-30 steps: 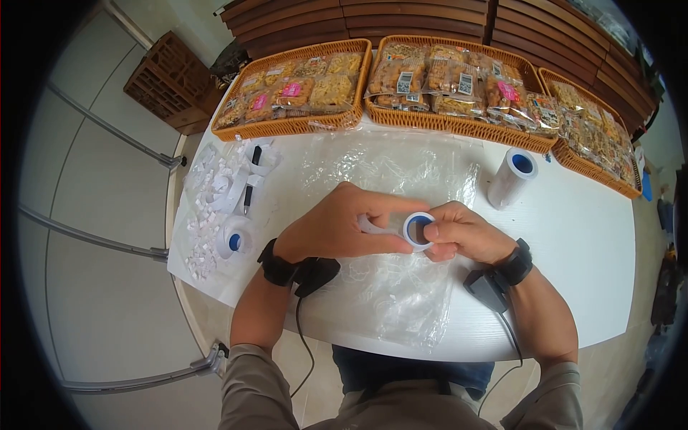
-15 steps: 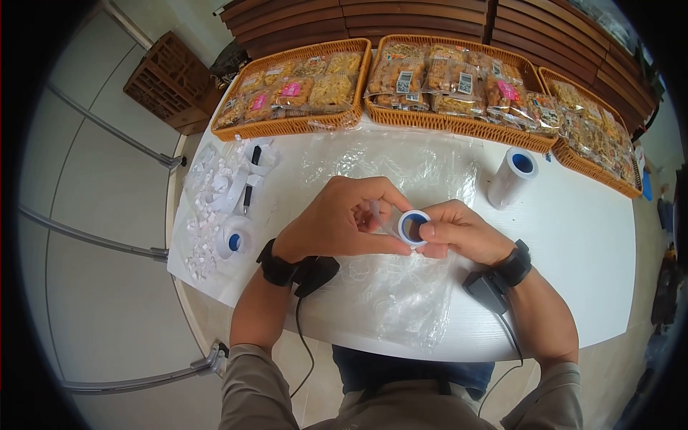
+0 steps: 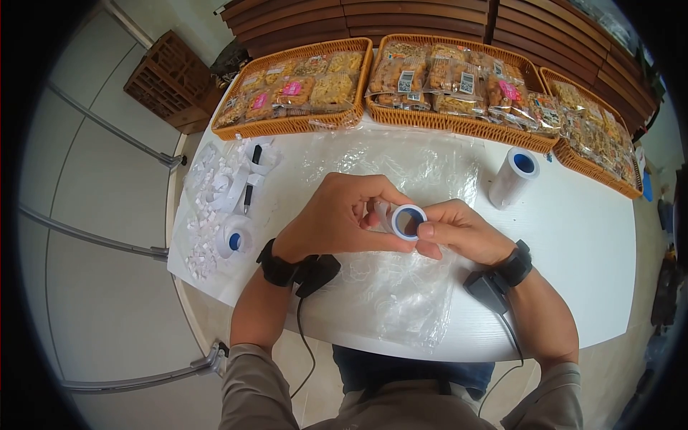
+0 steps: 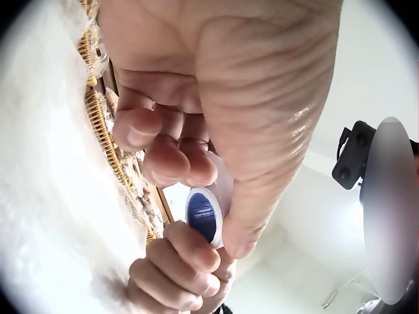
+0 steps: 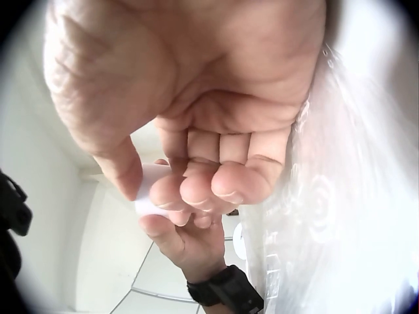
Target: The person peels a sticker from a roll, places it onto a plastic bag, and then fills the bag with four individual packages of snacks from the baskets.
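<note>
A small white roll with a blue core [image 3: 396, 223] is held up between both hands over a clear plastic sheet [image 3: 401, 301]. On its left side, my left hand [image 3: 337, 215] holds the roll between index finger and thumb, the other fingers curled in. A loose strip bends off the roll toward that palm. My right hand [image 3: 466, 231] pinches the roll's right rim, thumb at the core's near edge. In the left wrist view the blue core [image 4: 201, 214] faces the camera; the right wrist view shows the roll's white outer side [image 5: 153, 186], partly hidden by fingers.
Behind are wicker baskets [image 3: 287, 130] of packaged snacks. A taller white roll [image 3: 507, 190] with a blue core stands at right. To the left lie paper scraps [image 3: 204, 240], another white roll [image 3: 245, 228] and a black pen [image 3: 248, 197]. A cable hangs from each wrist.
The roll has shifted slightly left and up in the hands. Its loose strip, which stuck out leftward, is now closer to the roll, and the left hand's fingers have curled in.
</note>
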### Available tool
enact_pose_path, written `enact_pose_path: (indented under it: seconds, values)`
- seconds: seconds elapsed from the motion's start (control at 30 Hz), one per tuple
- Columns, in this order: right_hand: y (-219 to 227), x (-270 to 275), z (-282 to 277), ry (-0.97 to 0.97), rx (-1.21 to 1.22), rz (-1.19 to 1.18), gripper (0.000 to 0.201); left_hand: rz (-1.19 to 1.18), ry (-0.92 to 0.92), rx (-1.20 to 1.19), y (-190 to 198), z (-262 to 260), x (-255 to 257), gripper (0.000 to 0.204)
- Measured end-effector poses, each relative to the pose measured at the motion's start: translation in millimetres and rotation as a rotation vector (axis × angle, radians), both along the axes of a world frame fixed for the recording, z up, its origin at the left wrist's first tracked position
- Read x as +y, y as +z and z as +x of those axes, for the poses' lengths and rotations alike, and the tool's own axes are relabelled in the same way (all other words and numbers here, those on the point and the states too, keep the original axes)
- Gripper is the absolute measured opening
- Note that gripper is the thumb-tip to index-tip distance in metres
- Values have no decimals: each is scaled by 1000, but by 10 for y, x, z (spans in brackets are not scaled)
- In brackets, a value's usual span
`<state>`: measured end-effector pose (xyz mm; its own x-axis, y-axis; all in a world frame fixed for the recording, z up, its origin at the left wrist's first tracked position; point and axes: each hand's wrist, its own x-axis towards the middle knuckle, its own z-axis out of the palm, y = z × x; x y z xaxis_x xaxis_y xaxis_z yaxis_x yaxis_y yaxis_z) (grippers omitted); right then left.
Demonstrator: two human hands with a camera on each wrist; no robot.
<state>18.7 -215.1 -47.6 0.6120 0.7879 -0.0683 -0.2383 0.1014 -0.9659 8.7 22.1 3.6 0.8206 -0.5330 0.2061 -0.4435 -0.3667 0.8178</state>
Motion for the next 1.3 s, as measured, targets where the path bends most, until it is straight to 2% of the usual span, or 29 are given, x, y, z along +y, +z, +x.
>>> enact_pose_path:
  seconds: [0.17, 0.33, 0.43, 0.53, 0.77, 0.93, 1.17, 1.3]
  values:
    - [69, -20, -12, 13, 82, -31, 32, -27, -57, 183, 9, -7, 22, 43]
    - [34, -53, 17, 65, 63, -14, 33, -47, -96, 364, 39, 0, 11, 44]
    - [-4, -36, 5, 17, 57, 5, 34, 11, -105, 230, 32, 0, 9, 45]
    - [8, 12, -11, -7, 44, 32, 36, -29, -19, -8, -6, 12, 12, 44]
    - [37, -22, 6, 33, -36, -60, 36, -9, -72, 77, 60, 31, 17, 42]
    - [29, -58, 28, 73, 24, -46, 36, -22, -130, 204, 55, 32, 7, 46]
    - [-13, -5, 4, 9, 22, 61, 35, -23, -45, -64, 20, 20, 19, 45]
    - [53, -9, 3, 30, 23, 9, 32, -37, -34, -107, -13, 41, 8, 42]
